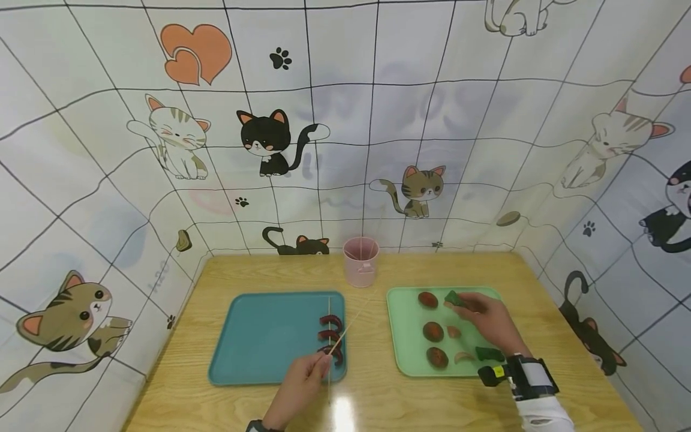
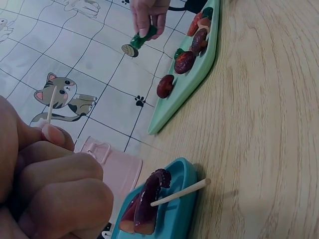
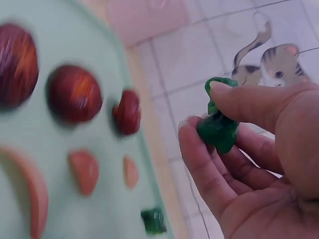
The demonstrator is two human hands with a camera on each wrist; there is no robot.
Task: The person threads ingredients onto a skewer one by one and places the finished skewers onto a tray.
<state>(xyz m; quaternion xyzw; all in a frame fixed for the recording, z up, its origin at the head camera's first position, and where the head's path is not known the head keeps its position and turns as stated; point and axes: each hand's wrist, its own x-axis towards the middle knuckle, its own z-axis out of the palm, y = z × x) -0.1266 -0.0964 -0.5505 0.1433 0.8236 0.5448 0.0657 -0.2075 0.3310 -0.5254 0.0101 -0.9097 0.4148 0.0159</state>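
Note:
My left hand pinches a thin wooden skewer between thumb and fingers, its bare length slanting up to the right. My right hand holds a glossy dark green pepper-like piece between thumb and fingertips, raised above the light green tray. Dark red-brown mushroom-like pieces, a small pink piece, a curved pale piece and another green piece lie on that tray. Purple-red tentacle pieces sit threaded on a second skewer at the blue tray's right side.
The blue tray lies on the left of the wooden table. At the back edge, between the trays, stands a pink bucket with thin sticks in it. A cat-patterned curtain surrounds the table's back and sides.

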